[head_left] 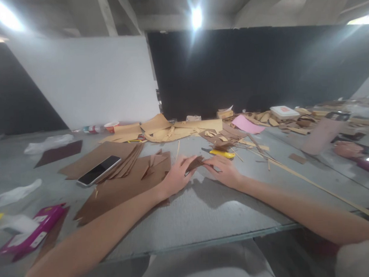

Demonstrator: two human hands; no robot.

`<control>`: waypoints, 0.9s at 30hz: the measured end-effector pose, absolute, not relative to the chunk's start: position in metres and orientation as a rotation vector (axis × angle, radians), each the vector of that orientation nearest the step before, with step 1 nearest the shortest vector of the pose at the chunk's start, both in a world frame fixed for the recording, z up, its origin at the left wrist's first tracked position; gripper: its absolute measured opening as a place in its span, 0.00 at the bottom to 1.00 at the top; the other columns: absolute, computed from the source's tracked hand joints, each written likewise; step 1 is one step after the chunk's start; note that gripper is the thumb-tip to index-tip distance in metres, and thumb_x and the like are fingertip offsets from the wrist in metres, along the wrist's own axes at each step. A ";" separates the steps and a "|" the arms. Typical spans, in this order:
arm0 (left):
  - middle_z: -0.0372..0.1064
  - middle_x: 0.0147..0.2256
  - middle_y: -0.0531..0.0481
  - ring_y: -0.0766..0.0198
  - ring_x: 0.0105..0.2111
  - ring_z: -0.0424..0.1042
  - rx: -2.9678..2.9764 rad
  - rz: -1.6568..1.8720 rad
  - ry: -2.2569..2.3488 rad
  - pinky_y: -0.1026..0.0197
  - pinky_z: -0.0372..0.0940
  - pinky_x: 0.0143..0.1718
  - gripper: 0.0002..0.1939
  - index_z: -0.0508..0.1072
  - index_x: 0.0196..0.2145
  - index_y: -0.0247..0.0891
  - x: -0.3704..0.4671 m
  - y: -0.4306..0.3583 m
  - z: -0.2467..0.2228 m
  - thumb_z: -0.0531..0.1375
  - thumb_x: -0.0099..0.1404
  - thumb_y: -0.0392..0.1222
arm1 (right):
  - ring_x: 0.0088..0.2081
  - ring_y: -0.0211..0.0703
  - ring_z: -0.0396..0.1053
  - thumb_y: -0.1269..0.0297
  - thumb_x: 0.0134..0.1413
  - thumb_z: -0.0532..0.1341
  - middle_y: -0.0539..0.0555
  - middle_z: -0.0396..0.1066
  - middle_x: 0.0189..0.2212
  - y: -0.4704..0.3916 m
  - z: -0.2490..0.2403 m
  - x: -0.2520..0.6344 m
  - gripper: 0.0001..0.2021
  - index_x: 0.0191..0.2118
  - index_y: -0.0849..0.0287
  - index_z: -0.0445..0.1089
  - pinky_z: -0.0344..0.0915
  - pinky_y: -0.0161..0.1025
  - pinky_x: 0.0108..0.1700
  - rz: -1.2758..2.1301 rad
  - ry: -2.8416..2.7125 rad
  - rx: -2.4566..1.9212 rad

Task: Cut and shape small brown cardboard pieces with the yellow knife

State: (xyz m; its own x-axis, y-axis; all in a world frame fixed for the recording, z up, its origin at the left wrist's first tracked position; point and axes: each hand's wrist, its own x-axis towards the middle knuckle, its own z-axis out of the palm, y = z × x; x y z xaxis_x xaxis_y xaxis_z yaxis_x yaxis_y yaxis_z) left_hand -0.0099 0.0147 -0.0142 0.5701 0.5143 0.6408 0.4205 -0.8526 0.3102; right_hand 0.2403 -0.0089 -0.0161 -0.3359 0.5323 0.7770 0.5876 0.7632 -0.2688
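A small brown piece of sheet material (195, 163), leather-like, is held up between my two hands just above the grey table (205, 218). My left hand (178, 177) grips its left side between thumb and fingers. At its right end, the fingertips of my right hand (224, 171) pinch the edge. Behind my right hand lies a yellow utility knife (221, 153). Brown sheets (122, 197) with torn-looking edges spread out beside my left hand, some smaller brown pieces lying on top.
A smartphone (99, 170) rests on stacked brown sheets. A magenta packet (36, 232) lies at the near left. Tan sheets (156, 125), scraps and a pink sheet (247, 124) line the back. Another person's hand (348, 149) is at the far right, near a long tan strip (313, 182).
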 end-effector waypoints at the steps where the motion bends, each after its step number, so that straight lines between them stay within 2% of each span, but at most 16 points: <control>1: 0.66 0.51 0.44 0.55 0.52 0.72 2.676 1.153 0.788 0.49 0.69 0.59 0.28 0.60 0.70 0.50 -0.010 0.014 -0.014 0.60 0.77 0.41 | 0.37 0.50 0.79 0.59 0.73 0.61 0.55 0.83 0.39 -0.008 -0.017 0.240 0.09 0.44 0.50 0.79 0.75 0.51 0.45 -0.073 -2.016 -0.834; 8: 0.67 0.50 0.44 0.56 0.51 0.73 2.697 1.151 0.724 0.50 0.71 0.57 0.28 0.60 0.71 0.50 -0.010 0.015 -0.014 0.59 0.77 0.37 | 0.35 0.44 0.78 0.65 0.73 0.60 0.54 0.83 0.37 -0.004 -0.023 0.240 0.08 0.46 0.54 0.78 0.75 0.43 0.41 -0.204 -2.043 -0.678; 17: 0.67 0.50 0.45 0.57 0.51 0.73 2.692 1.163 0.758 0.51 0.70 0.58 0.26 0.63 0.69 0.48 -0.011 0.016 -0.017 0.60 0.77 0.39 | 0.35 0.44 0.78 0.65 0.74 0.59 0.54 0.82 0.36 -0.003 -0.025 0.240 0.08 0.46 0.55 0.77 0.74 0.42 0.40 -0.238 -2.061 -0.713; 23: 0.67 0.49 0.45 0.57 0.51 0.72 2.719 1.168 0.757 0.51 0.71 0.57 0.26 0.64 0.68 0.46 -0.011 0.017 -0.016 0.61 0.76 0.38 | 0.35 0.45 0.76 0.65 0.73 0.59 0.55 0.80 0.35 -0.004 -0.021 0.240 0.08 0.45 0.55 0.76 0.71 0.42 0.40 -0.158 -2.117 -0.800; 27: 0.67 0.48 0.45 0.57 0.49 0.73 2.737 1.170 0.775 0.52 0.72 0.55 0.26 0.64 0.68 0.46 -0.010 0.017 -0.015 0.61 0.76 0.38 | 0.30 0.42 0.71 0.61 0.70 0.61 0.51 0.74 0.30 -0.011 -0.017 0.237 0.06 0.44 0.55 0.74 0.66 0.39 0.35 0.051 -2.035 -0.970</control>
